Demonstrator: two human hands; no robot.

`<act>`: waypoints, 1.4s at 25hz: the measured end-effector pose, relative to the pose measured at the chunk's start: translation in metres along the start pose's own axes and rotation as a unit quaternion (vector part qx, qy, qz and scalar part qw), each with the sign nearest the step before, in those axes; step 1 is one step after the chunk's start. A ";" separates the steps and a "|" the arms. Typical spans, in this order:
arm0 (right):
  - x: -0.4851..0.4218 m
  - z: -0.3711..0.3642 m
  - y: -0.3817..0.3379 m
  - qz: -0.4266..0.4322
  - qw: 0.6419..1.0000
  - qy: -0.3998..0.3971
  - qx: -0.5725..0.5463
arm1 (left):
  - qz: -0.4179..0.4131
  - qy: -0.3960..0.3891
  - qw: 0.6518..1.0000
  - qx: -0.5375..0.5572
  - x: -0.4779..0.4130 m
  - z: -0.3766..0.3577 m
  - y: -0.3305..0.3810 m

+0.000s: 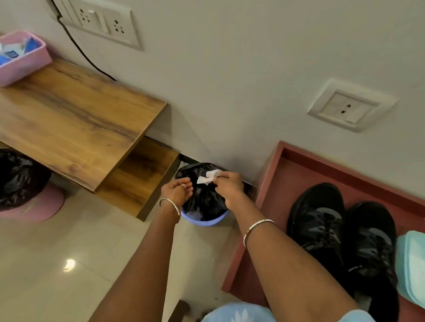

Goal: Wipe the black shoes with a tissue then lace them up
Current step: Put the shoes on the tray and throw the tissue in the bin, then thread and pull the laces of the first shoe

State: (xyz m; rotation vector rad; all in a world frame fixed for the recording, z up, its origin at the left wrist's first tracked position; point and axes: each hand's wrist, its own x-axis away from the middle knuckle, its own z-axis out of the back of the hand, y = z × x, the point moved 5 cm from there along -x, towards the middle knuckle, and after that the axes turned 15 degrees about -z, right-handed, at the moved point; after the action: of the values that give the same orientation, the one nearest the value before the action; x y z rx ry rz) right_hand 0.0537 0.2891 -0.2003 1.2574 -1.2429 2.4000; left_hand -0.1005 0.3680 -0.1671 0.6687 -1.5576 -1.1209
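Two black shoes (339, 234) stand side by side on a reddish-brown platform (278, 202) at the right, against the wall. My right hand (228, 188) pinches a small white tissue (208, 177) over a blue bin (204, 219) lined with a black bag. My left hand (177, 189) hovers just left of the tissue above the same bin, fingers loosely curled and holding nothing. Both wrists wear thin bangles.
A wooden table (69, 120) with a lower shelf stands at the left, carrying a pink tissue basket (21, 62). A pink bin (29, 206) with a black bag sits under it. A light blue item (416, 267) lies beside the shoes. Wall sockets and a black cable are above.
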 end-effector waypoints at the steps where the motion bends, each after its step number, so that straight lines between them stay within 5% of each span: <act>1: -0.009 -0.004 0.009 -0.028 0.999 -0.016 -0.003 | 0.007 -0.002 1.000 -0.009 -0.003 0.004 -0.007; 6: -0.015 -0.001 0.031 -0.043 0.999 0.007 -0.008 | 0.016 0.022 1.000 -0.009 0.001 0.009 -0.033; 14: 0.122 0.041 0.015 0.088 0.992 -0.022 -0.091 | -0.018 0.020 0.999 0.043 0.045 -0.029 -0.018; 22: 0.211 0.184 0.060 0.150 0.966 0.106 -0.182 | -0.133 -0.074 0.986 0.063 0.169 -0.086 0.033; 30: 0.248 0.319 0.160 0.094 0.932 0.272 -0.219 | -0.200 -0.221 0.951 -0.082 0.277 -0.125 0.014; 35: 0.242 0.348 0.189 0.026 0.944 0.290 -0.153 | -0.304 -0.288 0.867 -0.271 0.315 -0.164 0.011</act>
State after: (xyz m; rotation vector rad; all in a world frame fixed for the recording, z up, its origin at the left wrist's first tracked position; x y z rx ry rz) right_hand 0.0221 -0.1413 -0.0295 0.3870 -1.3755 2.2403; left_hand -0.0342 0.0502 -0.0227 0.4537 -1.4077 -2.2986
